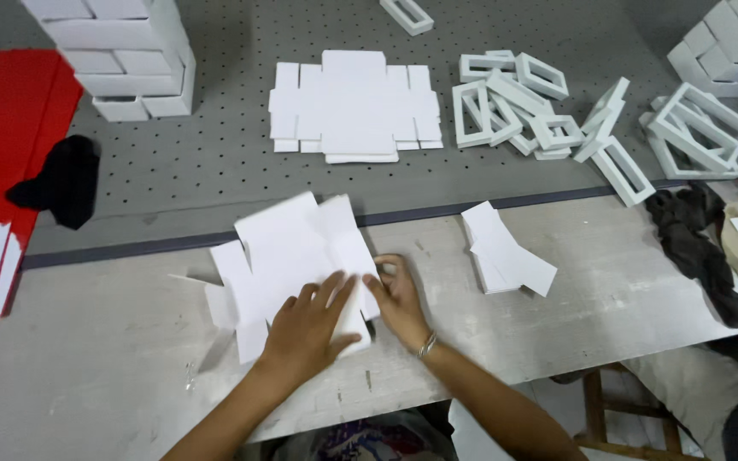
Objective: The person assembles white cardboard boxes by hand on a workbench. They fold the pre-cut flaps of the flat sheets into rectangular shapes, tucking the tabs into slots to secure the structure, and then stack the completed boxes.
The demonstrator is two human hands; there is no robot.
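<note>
A flat white die-cut cardboard sheet (288,248) lies on the pale wooden worktop (104,341) in front of me. My left hand (307,329) presses flat on its near right part, fingers spread. My right hand (396,294), with a bracelet on the wrist, pinches the sheet's right edge flap. A small stack of folded white card pieces (506,252) lies just right of my right hand, untouched.
On the grey perforated board (215,154) behind lie a stack of flat white blanks (354,107), several white rectangular frames (523,107) and stacked white boxes (125,55). A red box (2,128) with a black cloth (61,181) stands left. Another dark cloth (698,248) lies right.
</note>
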